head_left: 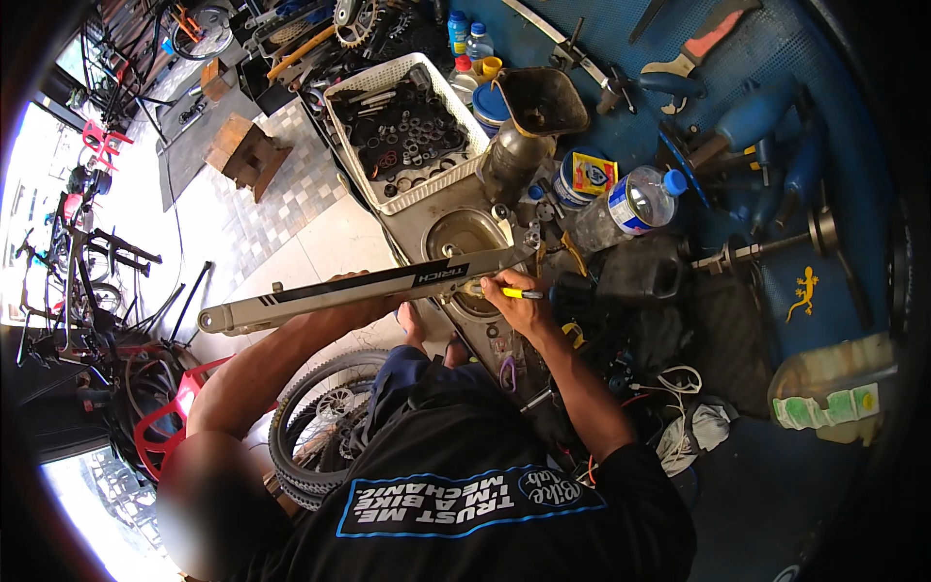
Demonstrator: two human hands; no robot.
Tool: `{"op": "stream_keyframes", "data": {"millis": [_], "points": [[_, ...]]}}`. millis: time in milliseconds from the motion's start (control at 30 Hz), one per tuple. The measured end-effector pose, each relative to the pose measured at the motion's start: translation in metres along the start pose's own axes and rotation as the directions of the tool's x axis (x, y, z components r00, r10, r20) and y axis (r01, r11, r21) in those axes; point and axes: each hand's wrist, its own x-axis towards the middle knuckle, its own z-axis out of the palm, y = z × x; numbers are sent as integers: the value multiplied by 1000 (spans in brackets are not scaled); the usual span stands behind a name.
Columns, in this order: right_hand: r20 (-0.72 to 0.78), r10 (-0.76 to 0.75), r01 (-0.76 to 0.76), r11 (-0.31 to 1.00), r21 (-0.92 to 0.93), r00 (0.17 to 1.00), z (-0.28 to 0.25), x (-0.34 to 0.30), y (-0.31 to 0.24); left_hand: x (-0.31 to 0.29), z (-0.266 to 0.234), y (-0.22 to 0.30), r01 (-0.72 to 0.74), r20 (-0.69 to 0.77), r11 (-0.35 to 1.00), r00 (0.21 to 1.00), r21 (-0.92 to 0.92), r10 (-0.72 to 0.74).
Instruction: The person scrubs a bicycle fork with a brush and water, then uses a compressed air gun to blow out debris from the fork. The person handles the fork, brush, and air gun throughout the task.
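A long grey bicycle frame arm (335,295) with a black decal stretches from the left to the middle, over a round metal basin (464,231). My left hand (373,308) holds it from beneath, its fingers mostly hidden behind it. Near the arm's right end, my right hand (521,307) is closed round a yellow-and-black handled tool (524,293); its working tip is hard to make out against the arm. Both hands are close to the basin.
Beyond the basin stands a white plastic basket (388,206) of small metal parts. A clear plastic bottle (640,202) and a dark jug (640,272) stand to the right. Bicycle wheels (325,417) lie below my left forearm. Tools hang on a blue board (601,29).
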Motion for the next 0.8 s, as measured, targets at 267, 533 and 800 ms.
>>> {"op": "stream_keyframes", "data": {"millis": [267, 533, 800], "points": [[-10, -71, 70, 991, -112, 997, 2, 20, 15, 0, 32, -11, -81, -85, 996, 993, -31, 78], [-32, -292, 282, 943, -180, 956, 10, 32, 29, 10, -6, 4, -103, -134, 968, 988, -228, 73], [-33, 45, -47, 995, -85, 998, 8, 24, 31, 12, 12, -5, -120, -139, 976, 986, -180, 95]]}}
